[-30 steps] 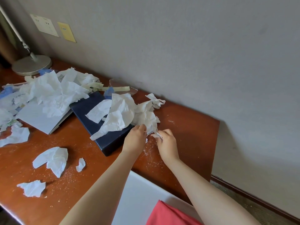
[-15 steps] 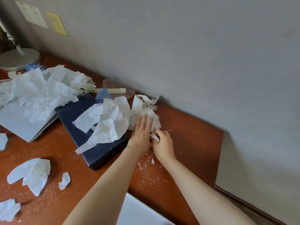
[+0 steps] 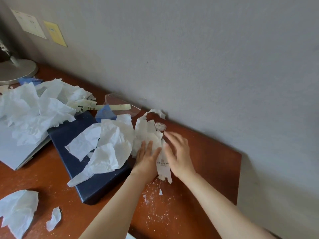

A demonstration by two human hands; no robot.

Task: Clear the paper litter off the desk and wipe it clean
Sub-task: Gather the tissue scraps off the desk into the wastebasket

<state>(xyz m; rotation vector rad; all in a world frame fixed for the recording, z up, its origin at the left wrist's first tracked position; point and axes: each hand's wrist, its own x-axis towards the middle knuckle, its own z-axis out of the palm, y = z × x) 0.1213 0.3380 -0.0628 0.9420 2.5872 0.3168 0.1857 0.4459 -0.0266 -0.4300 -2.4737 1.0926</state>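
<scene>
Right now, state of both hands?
Left hand: open, fingers straight, pressing flat on the crumpled paper pile.
Right hand: open, motion-blurred, fingers spread by the pile; holds nothing visibly.

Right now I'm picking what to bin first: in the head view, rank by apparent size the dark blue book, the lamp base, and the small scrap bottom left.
1. dark blue book
2. lamp base, partly cut off
3. small scrap

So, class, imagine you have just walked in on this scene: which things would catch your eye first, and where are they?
First, the two hands at the centre: the left hand and right hand press on a wad of torn white paper near the wall. Next, the dark blue book beside them, draped with crumpled sheets. Then the white crumbs dusting the reddish desk.
</scene>
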